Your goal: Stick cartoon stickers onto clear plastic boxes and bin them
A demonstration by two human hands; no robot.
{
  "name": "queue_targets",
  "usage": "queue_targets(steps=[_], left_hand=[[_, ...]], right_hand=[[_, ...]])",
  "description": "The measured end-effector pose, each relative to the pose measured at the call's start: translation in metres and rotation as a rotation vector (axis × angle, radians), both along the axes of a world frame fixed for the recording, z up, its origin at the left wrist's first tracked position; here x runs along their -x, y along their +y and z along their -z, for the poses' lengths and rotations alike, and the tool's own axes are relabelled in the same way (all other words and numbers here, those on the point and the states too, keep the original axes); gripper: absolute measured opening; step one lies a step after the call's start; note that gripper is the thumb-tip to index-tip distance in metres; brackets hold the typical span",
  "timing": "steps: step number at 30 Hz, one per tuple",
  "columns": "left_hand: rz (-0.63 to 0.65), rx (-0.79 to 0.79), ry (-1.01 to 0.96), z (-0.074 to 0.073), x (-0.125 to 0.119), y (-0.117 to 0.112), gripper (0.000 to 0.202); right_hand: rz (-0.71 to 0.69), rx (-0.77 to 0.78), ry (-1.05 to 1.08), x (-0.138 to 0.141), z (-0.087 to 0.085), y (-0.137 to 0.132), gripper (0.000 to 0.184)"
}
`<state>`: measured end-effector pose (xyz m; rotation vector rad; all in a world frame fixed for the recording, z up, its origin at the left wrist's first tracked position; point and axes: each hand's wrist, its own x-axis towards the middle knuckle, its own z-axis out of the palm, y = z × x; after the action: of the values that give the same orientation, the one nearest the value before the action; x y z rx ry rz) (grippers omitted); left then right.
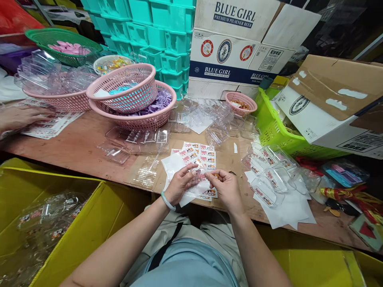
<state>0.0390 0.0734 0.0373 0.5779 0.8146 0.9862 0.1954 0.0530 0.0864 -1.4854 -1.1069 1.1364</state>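
Observation:
My left hand (181,181) is closed around one end of a small clear plastic case (200,177). At its other end, my right hand (226,187) pinches with thumb and index finger, and a bit of printed sticker shows by those fingertips. Under both hands lie sticker sheets (207,153) with red print and cartoon figures, along with white backing paper (172,164). Right of my right hand, clear cases with stickers on them (265,195) rest in a loose pile on white sheets (285,211).
Pink baskets (163,115) with purple and blue pieces stand back left, beside clear plastic trays (149,137). Another person's hand (26,117) touches sticker sheets at far left. A green basket (269,123) bounds the right; yellow bins (98,207) flank the table's front edge.

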Motion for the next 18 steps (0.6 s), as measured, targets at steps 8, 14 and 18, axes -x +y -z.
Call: queue_targets(steps=[8,14,18], left_hand=[[-0.004,-0.064,0.083,-0.003,-0.005,-0.004,0.051],[-0.033,-0.107,0.185,-0.006,-0.011,-0.004,0.055],[-0.044,-0.06,0.163,-0.014,-0.011,-0.005,0.056]], right_hand=[[0.026,-0.094,-0.334,0.007,0.002,-0.006,0.032],[0.141,-0.31,-0.637,-0.003,0.017,-0.01,0.026],[0.339,-0.224,-0.342,-0.018,0.029,-0.005,0.073]])
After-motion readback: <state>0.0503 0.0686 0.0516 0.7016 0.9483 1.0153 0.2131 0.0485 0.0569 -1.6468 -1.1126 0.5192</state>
